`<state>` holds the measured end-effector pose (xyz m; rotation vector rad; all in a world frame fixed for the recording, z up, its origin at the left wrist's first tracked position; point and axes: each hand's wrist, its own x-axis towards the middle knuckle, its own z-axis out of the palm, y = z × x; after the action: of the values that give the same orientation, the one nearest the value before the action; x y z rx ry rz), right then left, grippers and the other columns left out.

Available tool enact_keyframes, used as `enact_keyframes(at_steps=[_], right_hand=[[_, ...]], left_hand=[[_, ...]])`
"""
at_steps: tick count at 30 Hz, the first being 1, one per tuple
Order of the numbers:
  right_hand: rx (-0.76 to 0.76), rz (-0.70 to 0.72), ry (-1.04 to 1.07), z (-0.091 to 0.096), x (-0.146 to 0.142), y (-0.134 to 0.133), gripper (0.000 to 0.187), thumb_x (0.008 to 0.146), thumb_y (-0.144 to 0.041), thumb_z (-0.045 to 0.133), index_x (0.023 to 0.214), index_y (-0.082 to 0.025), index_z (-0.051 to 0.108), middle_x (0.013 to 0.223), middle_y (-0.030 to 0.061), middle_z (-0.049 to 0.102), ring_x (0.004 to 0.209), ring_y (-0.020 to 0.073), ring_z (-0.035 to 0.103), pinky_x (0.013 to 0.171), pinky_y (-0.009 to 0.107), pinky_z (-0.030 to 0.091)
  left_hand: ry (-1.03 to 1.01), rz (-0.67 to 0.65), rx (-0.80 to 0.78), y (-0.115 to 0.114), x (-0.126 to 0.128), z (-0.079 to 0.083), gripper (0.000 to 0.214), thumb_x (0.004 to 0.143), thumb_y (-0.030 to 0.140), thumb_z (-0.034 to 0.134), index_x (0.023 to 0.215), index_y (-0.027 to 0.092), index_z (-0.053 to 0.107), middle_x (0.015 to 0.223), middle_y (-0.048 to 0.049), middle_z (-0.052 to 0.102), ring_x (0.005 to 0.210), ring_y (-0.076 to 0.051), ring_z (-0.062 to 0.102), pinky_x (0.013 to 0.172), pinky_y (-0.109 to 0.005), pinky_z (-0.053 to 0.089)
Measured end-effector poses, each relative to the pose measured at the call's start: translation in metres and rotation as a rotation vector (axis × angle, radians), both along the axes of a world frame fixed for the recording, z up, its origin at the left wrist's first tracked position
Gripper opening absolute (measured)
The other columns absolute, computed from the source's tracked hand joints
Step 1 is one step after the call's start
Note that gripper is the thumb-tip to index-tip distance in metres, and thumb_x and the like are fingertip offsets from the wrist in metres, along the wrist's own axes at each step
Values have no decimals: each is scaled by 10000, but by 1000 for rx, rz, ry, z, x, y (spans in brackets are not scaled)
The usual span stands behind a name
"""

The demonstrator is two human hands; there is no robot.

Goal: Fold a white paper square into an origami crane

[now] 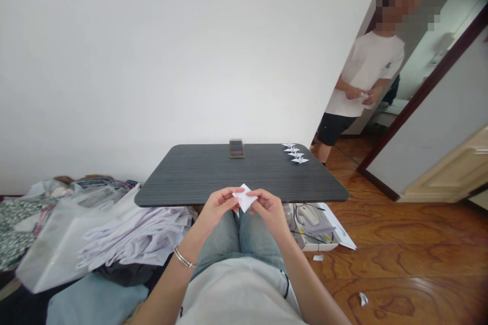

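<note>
A small folded white paper (pixel 244 197) is held between both hands, just in front of the near edge of the dark table (pixel 198 177). My left hand (pixel 218 205) pinches its left side; a bracelet is on that wrist. My right hand (pixel 270 208) pinches its right side. Both hands hover above my lap in blue jeans. Several folded white paper figures (pixel 295 152) lie in a row at the table's far right corner.
A phone (pixel 237 148) lies at the table's far edge, by the white wall. Bags and clothes (pixel 76 228) are piled at the left. A tray with cables (pixel 316 223) sits on the wooden floor, with paper scraps nearby. Another person (pixel 362 81) stands in the doorway.
</note>
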<state>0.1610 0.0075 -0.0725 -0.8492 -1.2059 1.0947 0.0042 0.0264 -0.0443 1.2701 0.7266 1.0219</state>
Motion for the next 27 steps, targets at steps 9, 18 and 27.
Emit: enact_keyframes(at_steps=[9, 18, 27], right_hand=[[4, -100, -72, -5, 1, 2, 114, 725, -260, 608, 796, -182, 651, 671, 24, 648, 584, 140, 594, 513, 241, 500], [206, -160, -272, 3, 8, 2, 107, 720, -182, 616, 755, -233, 703, 1016, 69, 634, 873, 198, 623, 686, 324, 541], [198, -247, -247, 2, 4, 4, 72, 736, -189, 583, 721, -203, 652, 897, 70, 645, 841, 197, 609, 597, 270, 514]], left_hand=[[15, -18, -27, 2, -1, -2, 381, 637, 241, 720, 983, 112, 626, 836, -66, 651, 690, -122, 558, 619, -225, 419], [70, -44, 14, 8, -5, -9, 499, 525, 164, 779, 971, 140, 558, 760, -4, 592, 613, -88, 517, 641, -237, 406], [100, -75, 85, 5, 1, -9, 469, 604, 182, 734, 1012, 165, 505, 770, 10, 537, 619, -83, 481, 612, -216, 381]])
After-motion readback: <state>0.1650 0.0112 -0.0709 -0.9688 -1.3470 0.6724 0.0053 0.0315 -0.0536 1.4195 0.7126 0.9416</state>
